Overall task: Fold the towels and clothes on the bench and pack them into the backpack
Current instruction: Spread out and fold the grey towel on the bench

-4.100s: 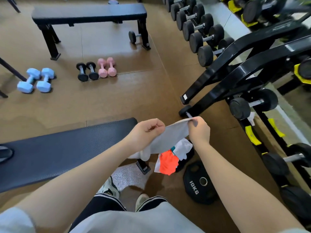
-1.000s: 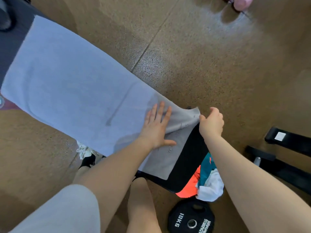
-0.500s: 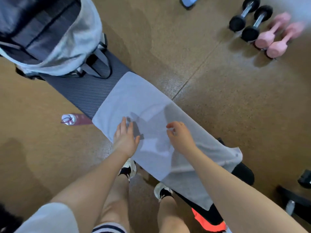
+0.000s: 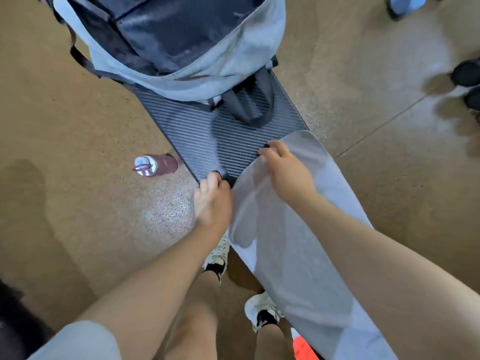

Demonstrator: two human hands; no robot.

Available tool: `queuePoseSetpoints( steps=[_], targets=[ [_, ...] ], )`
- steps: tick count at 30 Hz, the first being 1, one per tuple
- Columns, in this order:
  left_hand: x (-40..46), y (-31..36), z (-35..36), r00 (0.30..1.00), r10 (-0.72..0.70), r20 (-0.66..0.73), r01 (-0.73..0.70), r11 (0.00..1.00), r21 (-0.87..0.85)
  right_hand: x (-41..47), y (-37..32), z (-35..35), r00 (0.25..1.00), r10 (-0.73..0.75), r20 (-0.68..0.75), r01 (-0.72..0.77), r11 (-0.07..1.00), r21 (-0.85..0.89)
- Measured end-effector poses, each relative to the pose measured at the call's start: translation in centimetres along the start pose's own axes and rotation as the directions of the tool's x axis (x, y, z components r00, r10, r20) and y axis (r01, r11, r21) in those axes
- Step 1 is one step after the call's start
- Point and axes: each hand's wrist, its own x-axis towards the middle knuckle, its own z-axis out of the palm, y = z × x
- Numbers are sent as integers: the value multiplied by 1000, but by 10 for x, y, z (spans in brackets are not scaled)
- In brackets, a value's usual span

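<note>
A long light grey towel [image 4: 298, 255] lies flat along the black ribbed bench [image 4: 220, 141]. Its end stops short of the open grey backpack [image 4: 181, 61], which stands on the bench's far part with its dark inside showing. My left hand [image 4: 213, 201] grips the towel's near corner at the bench edge, fingers curled. At the middle of that same end edge, my right hand [image 4: 285, 170] pinches the towel. A bit of orange clothing [image 4: 302, 349] shows beside the towel at the bottom.
A maroon water bottle [image 4: 155, 165] lies on the brown floor left of the bench. Black dumbbells [image 4: 467, 74] sit at the right edge and a blue one [image 4: 405, 3] at the top. My feet in white shoes [image 4: 262, 310] stand close against the bench.
Both hands have slid from the middle of the towel up to its end by the backpack and taken hold of the edge. The view has moved closer to the backpack.
</note>
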Motion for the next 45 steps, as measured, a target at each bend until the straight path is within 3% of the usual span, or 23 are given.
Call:
queuePoseSetpoints(
  steps=[4,7,9,13,17,21,23,25,27,30,33,35,38,45],
  targets=[
    [0,-6,-11,998,52,24,-46,981,-190,18,-5,-10,999,-28,39,41,925,-377],
    [2,-13,-27,994,70,86,-34,929,-369,24,-3,-25,996,-21,86,59,876,-479],
    [3,-17,-34,998,47,46,-24,908,-417,23,5,-40,997,35,61,0,865,-501],
    [18,-26,-51,995,-85,50,99,849,-518,11,29,-67,978,136,-160,-182,929,-322],
    [27,-34,-68,984,-98,149,156,875,-457,10,35,-85,935,276,-221,-270,961,58],
    [25,-20,-99,981,-194,13,170,822,-543,17,25,-105,850,391,-353,-312,914,261],
    [26,-11,-119,975,-192,-108,82,773,-629,17,18,-119,783,464,-414,-332,875,353],
    [25,-3,-137,972,-132,-194,-30,751,-660,10,16,-133,746,490,-450,-359,866,349],
    [21,2,-145,979,-73,-192,-71,755,-651,-5,20,-142,768,475,-430,-403,880,252],
    [6,12,-134,998,38,-57,-64,802,-594,-41,39,-139,830,468,-305,-471,880,68],
    [-20,28,-105,985,165,42,-111,812,-573,-88,68,-117,853,479,-206,-457,877,147],
    [-40,41,-85,962,259,81,-171,810,-561,-120,84,-99,790,589,-170,-501,781,374],
    [-74,66,-60,899,390,201,-233,813,-533,-163,107,-76,631,772,-74,-563,522,641],
    [-148,127,-16,707,557,435,-313,798,-515,-248,165,-26,404,915,3,-538,235,810]
  ],
)
